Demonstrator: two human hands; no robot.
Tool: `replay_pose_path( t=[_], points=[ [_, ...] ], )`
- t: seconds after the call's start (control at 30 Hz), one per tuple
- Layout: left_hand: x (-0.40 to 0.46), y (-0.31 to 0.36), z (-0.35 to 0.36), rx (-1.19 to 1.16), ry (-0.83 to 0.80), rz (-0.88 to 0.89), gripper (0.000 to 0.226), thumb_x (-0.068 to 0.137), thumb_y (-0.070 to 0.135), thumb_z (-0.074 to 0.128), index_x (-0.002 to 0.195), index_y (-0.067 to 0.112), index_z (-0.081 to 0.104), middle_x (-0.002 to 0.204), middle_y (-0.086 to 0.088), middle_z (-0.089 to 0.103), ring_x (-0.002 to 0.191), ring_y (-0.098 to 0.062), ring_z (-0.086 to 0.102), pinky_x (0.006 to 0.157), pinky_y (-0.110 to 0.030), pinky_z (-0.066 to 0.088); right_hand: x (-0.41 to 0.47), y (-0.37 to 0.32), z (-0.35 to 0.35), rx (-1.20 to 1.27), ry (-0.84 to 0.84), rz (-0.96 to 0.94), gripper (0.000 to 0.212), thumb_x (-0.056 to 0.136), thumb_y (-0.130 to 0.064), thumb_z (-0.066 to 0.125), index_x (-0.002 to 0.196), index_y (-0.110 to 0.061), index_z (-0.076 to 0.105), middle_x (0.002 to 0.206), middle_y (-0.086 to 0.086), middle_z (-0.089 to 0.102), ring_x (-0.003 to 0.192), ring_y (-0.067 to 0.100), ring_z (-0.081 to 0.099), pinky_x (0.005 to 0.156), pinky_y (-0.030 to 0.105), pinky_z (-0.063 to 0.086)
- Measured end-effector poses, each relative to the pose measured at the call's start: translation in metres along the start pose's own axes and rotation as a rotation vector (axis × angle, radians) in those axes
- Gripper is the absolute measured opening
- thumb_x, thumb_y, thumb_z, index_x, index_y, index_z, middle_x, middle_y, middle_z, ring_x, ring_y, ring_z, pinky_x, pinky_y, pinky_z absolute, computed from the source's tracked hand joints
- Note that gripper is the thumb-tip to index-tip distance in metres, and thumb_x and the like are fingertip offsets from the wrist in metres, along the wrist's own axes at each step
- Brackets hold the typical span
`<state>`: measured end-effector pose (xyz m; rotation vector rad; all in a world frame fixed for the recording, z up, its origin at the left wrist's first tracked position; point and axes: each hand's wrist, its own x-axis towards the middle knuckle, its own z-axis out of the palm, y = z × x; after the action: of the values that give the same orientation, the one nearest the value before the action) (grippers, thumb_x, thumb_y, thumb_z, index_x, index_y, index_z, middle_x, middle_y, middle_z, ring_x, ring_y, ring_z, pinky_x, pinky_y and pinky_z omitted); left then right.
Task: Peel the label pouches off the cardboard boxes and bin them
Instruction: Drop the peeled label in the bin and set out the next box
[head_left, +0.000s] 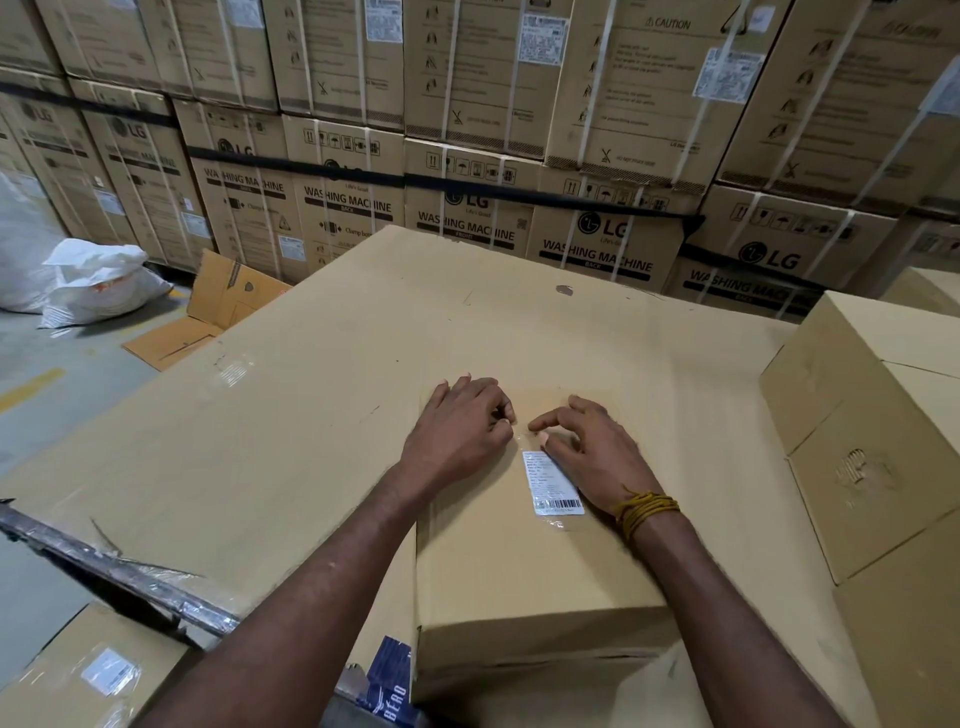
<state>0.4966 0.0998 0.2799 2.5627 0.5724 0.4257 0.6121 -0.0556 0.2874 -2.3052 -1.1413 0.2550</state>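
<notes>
Far over at nine o'clock, white sacks (98, 283) are lying on the grey floor, and a flat piece of cardboard (208, 317) is lying just beside them. Down at seven o'clock, a low box (78, 675) is sitting with a small white label under shiny plastic. A dark metal bar (119, 571) is running slantwise above it.

In the middle, a big flat carton (337, 389) is spreading out like a table. A smaller cardboard box (524, 561) is sitting on top of it, close to the person at six o'clock.

The left hand (462, 426) is resting on the far part of the small box. Its fingers are curling in, and the thumb and first finger are pinching together at the edge of the clear label pouch (550, 467). The pouch is lying flat, stuck on top of the small box, with a white barcode label (553, 486) showing through it.

The right hand (587, 447) is sitting just to the right, on the pouch. Its fingers are bent and a little spread, and the fingertips are pressing down on the plastic. The two hands are nearly touching. A yellow thread band (644, 512) is wrapping the right wrist.

At three o'clock, another tall brown box (862, 431) is standing on the big carton. All along twelve o'clock, stacked washing machine boxes (467, 156) are making a wall.
</notes>
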Motion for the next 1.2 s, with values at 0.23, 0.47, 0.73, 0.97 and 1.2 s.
replay_pose_path(
  t=[0.23,0.47,0.73,0.97,1.2],
  points=[
    [0.0,0.001,-0.001,0.003,0.002,-0.003,0.016,0.096,0.022,0.045,0.105,0.025,0.058,0.141,0.006,0.05,0.148,-0.017,0.024,0.12,-0.035,0.009,0.004,0.004,0.009,0.024,0.19,-0.061,0.007,0.088,-0.028,0.065,0.092,-0.032,0.069,0.113,-0.009,0.059,0.115,0.01,0.053,0.095,0.038,0.045],
    [0.002,-0.001,0.001,0.016,-0.002,0.006,0.015,0.095,0.023,0.046,0.104,0.026,0.058,0.139,0.008,0.051,0.146,-0.016,0.026,0.119,-0.036,0.01,0.004,0.0,0.01,-0.051,0.229,-0.077,0.009,0.094,-0.024,0.06,0.095,-0.024,0.069,0.109,-0.006,0.06,0.103,0.013,0.056,0.088,0.034,0.042],
    [0.001,-0.001,0.0,0.01,-0.003,0.007,0.012,0.095,0.023,0.046,0.101,0.027,0.055,0.137,0.008,0.052,0.146,-0.017,0.027,0.119,-0.036,0.01,0.0,0.0,0.012,-0.052,0.2,-0.064,0.008,0.094,-0.02,0.058,0.091,-0.023,0.065,0.114,-0.005,0.055,0.097,0.022,0.058,0.089,0.037,0.045],
    [0.002,-0.005,0.003,0.011,0.006,0.02,0.01,0.093,0.023,0.045,0.095,0.031,0.052,0.125,0.012,0.055,0.142,-0.017,0.032,0.12,-0.038,0.014,-0.004,0.001,0.015,0.007,0.211,-0.058,0.008,0.093,-0.02,0.057,0.091,-0.024,0.063,0.116,-0.007,0.052,0.1,0.025,0.057,0.091,0.043,0.047],
    [0.003,-0.006,0.004,0.016,0.005,0.03,0.01,0.093,0.024,0.046,0.092,0.034,0.049,0.118,0.013,0.055,0.139,-0.015,0.035,0.12,-0.04,0.016,-0.01,0.003,0.012,0.07,0.281,-0.135,0.011,0.093,-0.012,0.056,0.09,-0.021,0.062,0.107,-0.007,0.054,0.093,0.015,0.057,0.086,0.04,0.048]
  ],
)
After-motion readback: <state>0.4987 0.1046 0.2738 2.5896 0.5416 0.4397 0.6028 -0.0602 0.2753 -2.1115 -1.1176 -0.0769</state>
